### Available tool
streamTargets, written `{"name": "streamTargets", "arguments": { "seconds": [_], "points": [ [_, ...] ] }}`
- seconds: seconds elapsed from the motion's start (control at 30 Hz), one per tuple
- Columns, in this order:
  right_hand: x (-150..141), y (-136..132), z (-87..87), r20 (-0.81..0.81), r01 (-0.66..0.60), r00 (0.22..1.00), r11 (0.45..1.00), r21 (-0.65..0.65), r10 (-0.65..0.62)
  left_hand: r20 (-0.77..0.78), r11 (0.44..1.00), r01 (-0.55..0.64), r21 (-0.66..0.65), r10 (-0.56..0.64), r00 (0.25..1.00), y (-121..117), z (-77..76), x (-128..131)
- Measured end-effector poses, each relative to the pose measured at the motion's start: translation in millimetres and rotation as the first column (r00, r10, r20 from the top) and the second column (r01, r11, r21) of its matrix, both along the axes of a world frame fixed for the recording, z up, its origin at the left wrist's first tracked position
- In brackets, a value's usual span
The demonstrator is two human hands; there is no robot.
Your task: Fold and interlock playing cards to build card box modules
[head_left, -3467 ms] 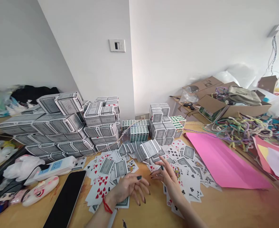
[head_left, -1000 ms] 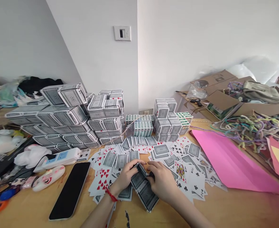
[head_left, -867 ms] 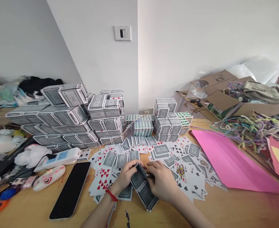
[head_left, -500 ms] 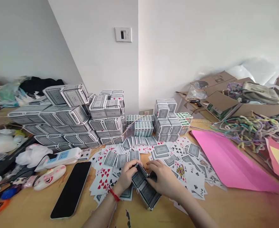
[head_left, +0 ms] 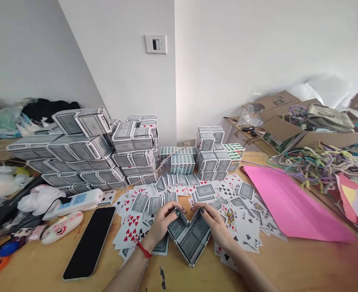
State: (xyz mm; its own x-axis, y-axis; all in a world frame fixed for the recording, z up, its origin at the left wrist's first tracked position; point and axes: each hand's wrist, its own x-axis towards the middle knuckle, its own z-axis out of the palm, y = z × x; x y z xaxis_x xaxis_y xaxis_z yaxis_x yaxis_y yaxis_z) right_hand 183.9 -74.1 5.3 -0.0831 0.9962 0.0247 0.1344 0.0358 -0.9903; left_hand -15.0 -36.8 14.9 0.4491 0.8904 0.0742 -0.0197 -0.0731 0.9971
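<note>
Between my hands, near the front of the table, is a heart-shaped open tray built from folded playing cards with grey patterned backs. Its pointed end faces me. My left hand pinches the upper left wall, thumb on the inside. The upper right wall is gripped by my right hand, whose fingers curl over the edge. Loose playing cards lie to the left, some face up. More cards, with a queen among them, spread on the right, partly under my right forearm.
Stacked card-built blocks rise at the back left, with a smaller stack and green card boxes further right. A black phone and a power strip lie left. Pink paper and tangled cords are right.
My hands were empty and apart at first; now both hold the card tray. Over the last second its right wall has swung outward and my right hand has shifted right, widening it into a heart.
</note>
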Motion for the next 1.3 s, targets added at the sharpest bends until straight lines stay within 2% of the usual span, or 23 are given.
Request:
{"name": "streamTargets", "arguments": {
  "seconds": [0.1, 0.17, 0.27, 0.37, 0.47, 0.6, 0.7, 0.8, 1.07, 1.2, 1.3],
  "points": [
    [-0.7, 1.8, -0.9, -0.021, -0.001, 1.0, 1.0, -0.024, 0.0, -0.071, 0.997, 0.052, 0.049, -0.048, 0.996, -0.7, 6.8, -1.4],
    [1.1, 3.2, -1.7, -0.04, 0.001, 0.999, 0.999, -0.053, -0.003, -0.181, 0.99, 0.114, 0.084, -0.097, 0.979, -1.1, 16.0, -3.5],
    [3.2, 4.3, -2.8, -0.066, -0.015, 0.998, 0.997, -0.075, 0.01, -0.414, 0.978, 0.176, 0.111, -0.116, 0.903, -2.1, 32.7, -5.9],
    [2.2, 4.4, -2.6, -0.08, -0.026, 0.997, 0.997, -0.071, 0.021, -0.569, 0.954, 0.238, 0.181, -0.095, 0.817, -4.9, 43.6, -3.0],
    [-0.4, 3.7, -1.2, -0.068, -0.029, 0.997, 0.998, -0.056, 0.025, -0.67, 0.932, 0.262, 0.251, -0.028, 0.742, -10.3, 43.5, 5.5],
    [-2.3, 2.2, 1.1, -0.06, -0.007, 0.998, 0.998, -0.063, 0.003, -0.762, 0.897, 0.265, 0.353, 0.111, 0.638, -18.2, 33.8, 16.5],
    [-2.2, 1.3, 4.3, -0.068, 0.01, 0.998, 0.996, -0.086, -0.016, -0.785, 0.869, 0.287, 0.403, 0.166, 0.597, -20.9, 29.3, 19.8],
    [-2.1, 0.2, 8.1, -0.075, -0.012, 0.997, 0.995, -0.098, 0.005, -0.782, 0.856, 0.31, 0.413, 0.159, 0.603, -20.9, 29.8, 20.2],
    [-5.3, -2.3, 10.5, -0.091, -0.062, 0.994, 0.997, -0.053, 0.057, -0.708, 0.854, 0.295, 0.428, 0.114, 0.697, -23.4, 33.5, 22.2],
    [-5.3, -2.1, 9.4, -0.088, -0.049, 0.995, 0.998, -0.047, 0.045, -0.665, 0.899, 0.231, 0.371, 0.084, 0.742, -22.3, 32.7, 18.9],
    [-3.8, -1.7, 6.5, -0.099, -0.024, 0.995, 0.999, -0.046, 0.019, -0.564, 0.943, 0.167, 0.289, 0.027, 0.825, -12.3, 34.2, 8.8]
  ]
}}
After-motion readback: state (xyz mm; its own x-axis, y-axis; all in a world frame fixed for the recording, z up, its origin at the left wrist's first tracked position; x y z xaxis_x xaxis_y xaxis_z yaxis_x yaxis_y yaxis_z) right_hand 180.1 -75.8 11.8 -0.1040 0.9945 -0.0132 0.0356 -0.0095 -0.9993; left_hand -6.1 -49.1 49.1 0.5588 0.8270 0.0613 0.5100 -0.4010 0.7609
